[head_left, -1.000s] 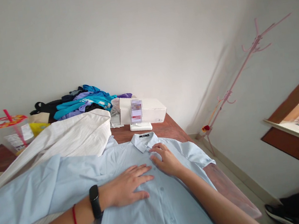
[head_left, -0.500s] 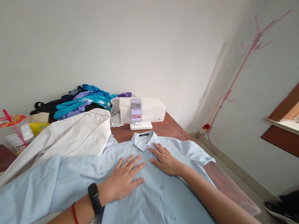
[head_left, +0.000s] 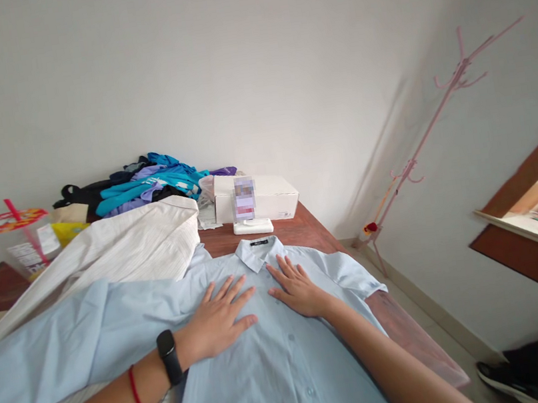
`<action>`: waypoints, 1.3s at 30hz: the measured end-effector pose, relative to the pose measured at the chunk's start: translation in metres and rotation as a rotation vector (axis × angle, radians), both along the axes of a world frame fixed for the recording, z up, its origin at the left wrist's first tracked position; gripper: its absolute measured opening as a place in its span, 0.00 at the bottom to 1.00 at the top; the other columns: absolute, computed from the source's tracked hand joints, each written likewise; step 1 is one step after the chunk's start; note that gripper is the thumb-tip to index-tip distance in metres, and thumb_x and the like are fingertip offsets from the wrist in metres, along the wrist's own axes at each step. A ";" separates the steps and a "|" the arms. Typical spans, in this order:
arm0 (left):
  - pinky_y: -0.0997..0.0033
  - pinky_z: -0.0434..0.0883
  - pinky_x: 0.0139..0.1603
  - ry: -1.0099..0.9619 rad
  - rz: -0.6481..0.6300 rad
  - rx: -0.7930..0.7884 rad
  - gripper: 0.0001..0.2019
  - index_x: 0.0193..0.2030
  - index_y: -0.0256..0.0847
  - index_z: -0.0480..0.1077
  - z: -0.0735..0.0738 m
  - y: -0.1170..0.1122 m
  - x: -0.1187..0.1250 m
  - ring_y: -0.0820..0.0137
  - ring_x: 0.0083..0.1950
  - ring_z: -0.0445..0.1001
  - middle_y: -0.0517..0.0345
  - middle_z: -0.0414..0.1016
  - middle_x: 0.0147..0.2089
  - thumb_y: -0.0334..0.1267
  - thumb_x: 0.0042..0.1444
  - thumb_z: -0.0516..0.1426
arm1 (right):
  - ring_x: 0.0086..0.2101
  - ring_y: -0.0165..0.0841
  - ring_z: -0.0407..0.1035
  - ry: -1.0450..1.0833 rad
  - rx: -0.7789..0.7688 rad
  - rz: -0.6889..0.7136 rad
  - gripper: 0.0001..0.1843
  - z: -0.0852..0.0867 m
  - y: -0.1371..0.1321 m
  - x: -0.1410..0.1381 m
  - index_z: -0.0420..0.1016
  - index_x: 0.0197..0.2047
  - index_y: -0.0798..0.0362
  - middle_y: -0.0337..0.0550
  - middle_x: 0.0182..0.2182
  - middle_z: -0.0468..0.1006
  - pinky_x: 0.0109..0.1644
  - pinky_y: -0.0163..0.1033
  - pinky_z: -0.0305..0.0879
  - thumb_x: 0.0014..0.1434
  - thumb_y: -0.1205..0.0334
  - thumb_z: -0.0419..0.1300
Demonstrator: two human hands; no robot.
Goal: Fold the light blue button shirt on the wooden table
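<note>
Found spread face-up on a reddish-brown wooden counter [head_left: 316,227], collar toward the far edge: light-blue, collared, button-front fabric shirt [head_left: 272,342]. Noted as just changed: bare left hand [head_left: 220,318], drawn slightly away from the button line, fingers fanned wider; bare right hand [head_left: 298,289], flattened from bent fingers just below the collar. Rested relaxed on the shirt front, both ungripping. Judged as pressing or smoothing of the front. Recorded for writing: black rectangular neck label [head_left: 259,243], pale lettering too small to read; clear plastic cup [head_left: 24,257] with red-patterned lid, side print illegible; crumpled turquoise garment [head_left: 139,192], white lettering lost in folds; white cardboard box [head_left: 275,192], corner print unreadable; small upright screen [head_left: 244,198] on white plastic stand [head_left: 253,228], content masked by pixelation.
</note>
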State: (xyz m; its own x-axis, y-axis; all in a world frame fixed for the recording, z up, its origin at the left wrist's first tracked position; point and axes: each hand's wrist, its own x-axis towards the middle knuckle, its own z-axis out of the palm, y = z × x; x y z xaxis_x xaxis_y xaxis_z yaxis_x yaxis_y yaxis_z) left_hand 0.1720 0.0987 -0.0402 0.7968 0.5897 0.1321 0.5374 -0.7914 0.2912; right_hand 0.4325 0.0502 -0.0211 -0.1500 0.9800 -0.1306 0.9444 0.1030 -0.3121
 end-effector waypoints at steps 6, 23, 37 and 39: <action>0.38 0.47 0.74 -0.035 -0.005 0.014 0.31 0.72 0.54 0.59 -0.004 0.002 0.000 0.48 0.76 0.48 0.52 0.52 0.76 0.63 0.67 0.47 | 0.72 0.50 0.19 -0.008 0.071 0.058 0.41 0.006 -0.004 -0.011 0.40 0.77 0.44 0.48 0.75 0.23 0.72 0.66 0.28 0.69 0.34 0.43; 0.35 0.45 0.73 0.016 0.008 -0.040 0.32 0.73 0.54 0.58 0.002 0.000 0.000 0.47 0.77 0.47 0.51 0.50 0.77 0.63 0.67 0.46 | 0.73 0.46 0.28 -0.054 0.026 -0.098 0.40 -0.006 0.014 0.021 0.40 0.77 0.41 0.44 0.76 0.34 0.72 0.63 0.29 0.69 0.32 0.37; 0.35 0.49 0.71 0.221 0.339 -0.036 0.40 0.76 0.44 0.51 0.010 0.035 -0.016 0.46 0.77 0.43 0.46 0.40 0.79 0.66 0.65 0.43 | 0.73 0.47 0.32 -0.019 0.054 -0.253 0.40 -0.016 0.031 0.059 0.46 0.76 0.47 0.48 0.75 0.39 0.73 0.59 0.32 0.69 0.34 0.41; 0.34 0.50 0.70 0.238 0.345 -0.027 0.40 0.76 0.44 0.51 0.013 0.037 -0.016 0.44 0.77 0.44 0.45 0.41 0.79 0.66 0.65 0.44 | 0.73 0.49 0.33 0.016 0.083 -0.270 0.39 -0.013 0.030 0.057 0.49 0.76 0.50 0.51 0.75 0.40 0.72 0.61 0.33 0.70 0.38 0.44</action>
State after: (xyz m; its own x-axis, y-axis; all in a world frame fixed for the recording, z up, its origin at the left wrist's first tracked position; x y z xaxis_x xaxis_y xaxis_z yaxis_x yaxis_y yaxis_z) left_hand 0.1561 0.1353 -0.0276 0.5586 0.8279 -0.0505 0.8242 -0.5473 0.1451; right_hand 0.4892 0.0805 -0.0346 0.1162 0.9920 -0.0483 0.9361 -0.1257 -0.3285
